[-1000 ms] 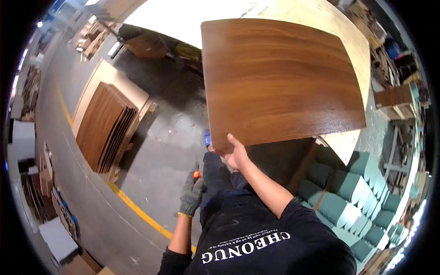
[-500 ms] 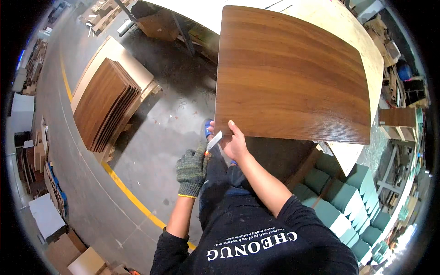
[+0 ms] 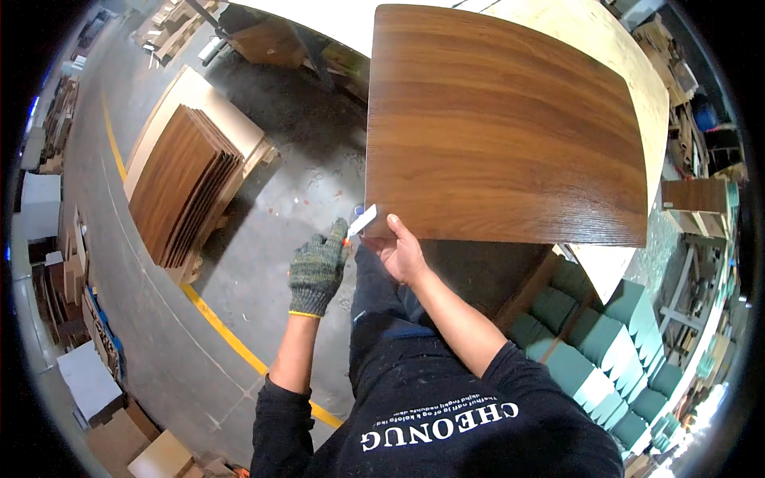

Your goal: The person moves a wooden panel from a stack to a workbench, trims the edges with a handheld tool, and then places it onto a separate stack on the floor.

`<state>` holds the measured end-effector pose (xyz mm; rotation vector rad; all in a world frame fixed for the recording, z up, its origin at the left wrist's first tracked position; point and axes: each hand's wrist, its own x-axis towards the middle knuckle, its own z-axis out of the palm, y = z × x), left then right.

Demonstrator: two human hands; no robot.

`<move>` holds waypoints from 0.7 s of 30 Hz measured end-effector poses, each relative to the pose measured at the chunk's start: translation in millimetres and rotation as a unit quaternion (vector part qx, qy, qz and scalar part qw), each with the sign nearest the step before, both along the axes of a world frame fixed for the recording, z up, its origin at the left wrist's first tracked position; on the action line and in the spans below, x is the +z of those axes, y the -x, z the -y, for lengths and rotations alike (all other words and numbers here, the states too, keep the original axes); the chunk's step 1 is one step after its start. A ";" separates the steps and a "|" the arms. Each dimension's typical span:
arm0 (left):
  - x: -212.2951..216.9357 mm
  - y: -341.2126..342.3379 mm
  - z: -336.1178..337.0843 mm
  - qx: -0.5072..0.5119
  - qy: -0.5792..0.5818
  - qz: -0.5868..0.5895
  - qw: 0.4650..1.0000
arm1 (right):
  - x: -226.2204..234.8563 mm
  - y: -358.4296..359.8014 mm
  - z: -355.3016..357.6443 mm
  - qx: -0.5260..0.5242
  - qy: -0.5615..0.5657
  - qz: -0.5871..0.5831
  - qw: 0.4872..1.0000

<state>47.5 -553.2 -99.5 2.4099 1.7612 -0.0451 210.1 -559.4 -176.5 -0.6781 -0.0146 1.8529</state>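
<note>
My bare right hand (image 3: 401, 253) grips the near left corner of the wood panel (image 3: 510, 131). My gloved left hand (image 3: 317, 267) has risen to that corner, fingers clenched around a small white tool (image 3: 361, 221), now touching the panel's edge.

Head-worn fisheye, looking steeply down, close overhead

Furniture workshop: concrete floor (image 3: 263, 199) with yellow line (image 3: 231, 338), stacked veneered panels (image 3: 179, 187), board offcuts (image 3: 60, 279) along the walls.
</note>
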 end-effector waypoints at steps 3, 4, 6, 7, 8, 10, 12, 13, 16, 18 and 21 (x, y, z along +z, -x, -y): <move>-3.2 -2.0 -30.6 -0.024 -0.032 0.003 0.999 | -0.5 -0.3 0.6 0.003 0.010 -0.005 1.000; 0.7 -5.2 -41.6 -0.017 0.004 -0.010 1.000 | 0.4 -0.6 0.2 0.013 0.006 -0.005 1.000; 3.6 -8.9 -59.6 -0.015 0.017 -0.022 1.000 | 5.8 -1.3 0.2 0.014 0.001 0.005 1.000; 4.6 -10.6 -67.7 -0.010 0.030 -0.033 0.999 | 8.5 -1.3 0.3 0.018 -0.005 0.016 1.000; 5.9 -12.7 -75.3 -0.013 0.006 -0.029 0.999 | 8.8 -1.5 0.4 0.022 -0.003 0.019 1.000; 7.4 -18.6 -96.6 -0.026 0.011 -0.024 0.999 | 10.8 -3.7 0.7 0.021 -0.008 0.022 0.999; 7.4 -21.6 -117.3 -0.047 0.009 -0.023 0.999 | 15.3 -6.4 0.2 0.027 -0.027 0.027 0.999; 7.9 -24.2 -126.9 -0.052 0.009 -0.023 0.998 | 14.9 -6.2 0.7 0.022 -0.026 0.027 0.999; 8.9 -31.8 -161.7 -0.042 0.011 -0.032 0.999 | 13.4 -3.5 2.8 0.014 0.004 0.034 0.999; 9.4 -38.5 -186.7 -0.046 0.012 -0.029 0.998 | 16.3 -4.2 2.3 0.014 0.007 0.033 0.999; 11.1 -47.0 -221.1 -0.045 0.056 -0.042 0.997 | 17.5 -5.3 3.2 0.017 0.019 0.025 0.999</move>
